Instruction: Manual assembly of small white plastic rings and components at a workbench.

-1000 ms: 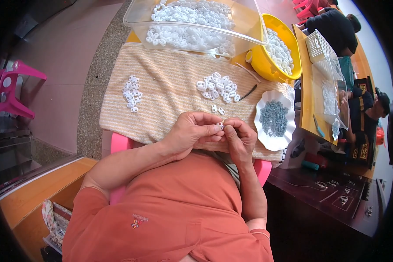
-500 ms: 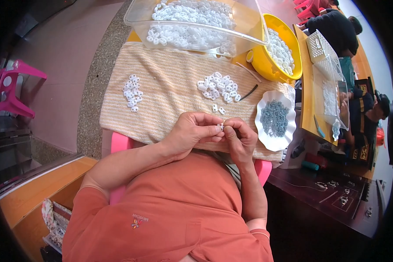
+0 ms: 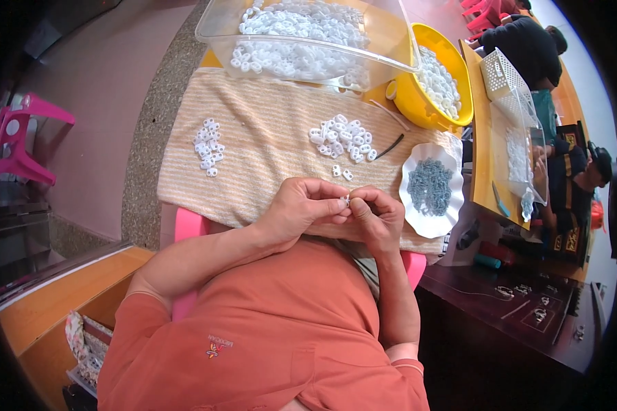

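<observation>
My left hand [image 3: 300,209] pinches a small white plastic piece [image 3: 345,201] between thumb and forefinger, just over the towel's near edge. My right hand [image 3: 376,218] closes on the same spot, thumb and fingertips pressed together; what sits in them is too small to make out. Two white two-holed plastic pieces [image 3: 342,172] lie just beyond my hands. Behind them spreads a pile of like pieces [image 3: 343,135], and a smaller cluster [image 3: 209,147] lies to the left. A white wavy-rimmed dish [image 3: 437,223] to the right holds small grey-blue pieces [image 3: 430,186].
A clear plastic bin [image 3: 308,42] and a yellow basket [image 3: 406,103], both full of white pieces, stand at the back. A black strip [image 3: 390,146] lies on the striped towel [image 3: 253,116]. A pink stool [image 3: 22,147] stands left; people sit at another table [image 3: 487,178] on the right.
My hands stay together over the same spot, with only a slight shift of the fingers. The piles have not visibly changed.
</observation>
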### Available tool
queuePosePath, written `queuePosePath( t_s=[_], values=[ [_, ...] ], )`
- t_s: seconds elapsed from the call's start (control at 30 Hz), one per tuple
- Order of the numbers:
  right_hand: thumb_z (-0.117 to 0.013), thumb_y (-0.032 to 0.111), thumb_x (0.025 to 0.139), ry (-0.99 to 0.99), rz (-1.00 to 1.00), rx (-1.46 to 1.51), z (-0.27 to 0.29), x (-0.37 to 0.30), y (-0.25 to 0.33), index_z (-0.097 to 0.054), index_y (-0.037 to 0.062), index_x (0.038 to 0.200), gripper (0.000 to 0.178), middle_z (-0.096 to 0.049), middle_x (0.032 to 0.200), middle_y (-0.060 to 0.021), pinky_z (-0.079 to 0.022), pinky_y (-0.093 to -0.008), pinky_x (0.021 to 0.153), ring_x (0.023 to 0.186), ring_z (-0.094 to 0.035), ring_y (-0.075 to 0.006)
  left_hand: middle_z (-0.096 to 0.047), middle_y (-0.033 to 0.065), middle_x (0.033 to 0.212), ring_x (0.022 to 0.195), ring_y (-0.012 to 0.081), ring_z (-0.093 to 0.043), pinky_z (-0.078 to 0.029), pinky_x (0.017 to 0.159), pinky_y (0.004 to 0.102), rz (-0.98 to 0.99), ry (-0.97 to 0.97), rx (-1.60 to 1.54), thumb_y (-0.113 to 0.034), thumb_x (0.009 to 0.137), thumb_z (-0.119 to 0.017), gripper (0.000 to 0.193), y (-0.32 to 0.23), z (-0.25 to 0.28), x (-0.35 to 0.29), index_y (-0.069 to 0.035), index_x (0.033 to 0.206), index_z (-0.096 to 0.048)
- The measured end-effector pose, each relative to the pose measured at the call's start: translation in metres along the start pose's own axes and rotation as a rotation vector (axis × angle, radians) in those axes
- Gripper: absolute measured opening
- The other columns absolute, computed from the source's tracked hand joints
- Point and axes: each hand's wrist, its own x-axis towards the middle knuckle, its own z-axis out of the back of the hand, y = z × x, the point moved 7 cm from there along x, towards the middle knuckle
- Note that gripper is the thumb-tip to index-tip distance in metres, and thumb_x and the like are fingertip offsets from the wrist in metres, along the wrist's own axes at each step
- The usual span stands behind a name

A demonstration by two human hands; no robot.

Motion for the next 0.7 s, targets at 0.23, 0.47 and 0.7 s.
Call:
queuePosePath(
  t_s=[0.23, 0.47, 0.7],
  values=[
    [-0.061, 0.002, 0.09, -0.012, -0.054, 0.076, 0.0031, 0.0002, -0.0075, -0.063, -0.0032, 0.094, 0.007, -0.065, 0.088, -0.0055, -0.049, -0.0209, 0.071, 0.078, -0.06, -0.0087, -0.067, 0.0087, 0.091, 0.081, 0.0135, -0.066, -0.057, 0.074, 0.0246, 0.005, -0.014, -0.016, -0.001, 0.086, -0.064, 0.017, -0.0011, 0.0009, -0.0004, 0.002, 0.102, -0.064],
    [-0.062, -0.001, 0.088, 0.012, -0.007, 0.023, 0.0048, 0.002, -0.0079, -0.064, -0.0028, 0.09, 0.003, -0.064, 0.087, -0.0054, -0.048, -0.0208, 0.07, 0.077, -0.059, -0.0092, -0.068, 0.0089, 0.09, 0.081, 0.0143, -0.067, -0.057, 0.074, 0.0254, 0.008, -0.015, -0.04, -0.001, 0.085, -0.065, 0.017, -0.0007, 0.0007, -0.0017, 0.002, 0.102, -0.065],
    [-0.062, -0.002, 0.087, -0.002, -0.025, 0.041, 0.0006, 0.0006, -0.0023, -0.064, -0.0034, 0.089, 0.003, -0.065, 0.087, -0.0062, -0.048, -0.0217, 0.071, 0.078, -0.059, -0.0102, -0.068, 0.0091, 0.09, 0.08, 0.014, -0.066, -0.057, 0.074, 0.0252, -0.013, -0.006, -0.008, -0.002, 0.085, -0.066, 0.017, -0.0019, -0.0005, -0.0027, 0.002, 0.101, -0.065]
  ],
)
